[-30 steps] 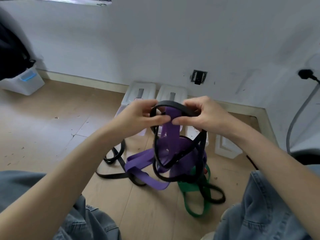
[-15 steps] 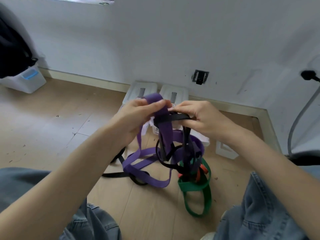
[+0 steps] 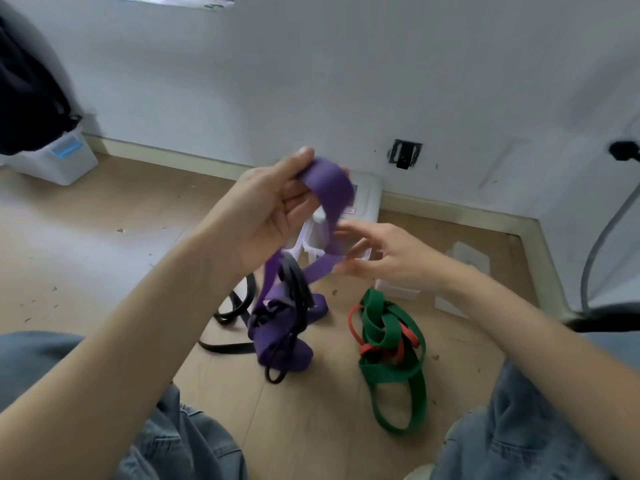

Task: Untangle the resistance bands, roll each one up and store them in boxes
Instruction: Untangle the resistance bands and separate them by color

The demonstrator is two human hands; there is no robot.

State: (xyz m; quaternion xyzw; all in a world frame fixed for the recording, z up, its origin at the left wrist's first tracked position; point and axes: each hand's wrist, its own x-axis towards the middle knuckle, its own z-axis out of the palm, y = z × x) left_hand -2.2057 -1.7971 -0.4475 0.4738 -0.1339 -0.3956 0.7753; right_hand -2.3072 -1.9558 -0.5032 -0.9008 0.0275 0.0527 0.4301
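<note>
We see the left hand [image 3: 270,209] raised above the wooden floor [image 3: 104,244], thumb and fingers pinching the top loop of a wide purple band [image 3: 332,188]. This band is flat and matte; it arches over the hand, drops in two strands, and bunches in folds where its lower end meets the floor. A narrow black band [image 3: 298,285] threads through those folds, and its loops trail on the floor to the left. The right hand [image 3: 384,258] sits just beside the lower purple strand with fingers spread and relaxed; its fingertips touch the strand, though motion blur keeps us from telling whether they grip it.

Apart from this knot, to the right, a green band [image 3: 398,375] lies on the floor, twisted together with a thin red band [image 3: 360,327]. We count four colours of band: one purple, one green, one red, and black, whose number we cannot tell. Two clear boxes [image 3: 367,199] sit against the wall behind the hands, with two loose lids [image 3: 467,254] to the right.
</note>
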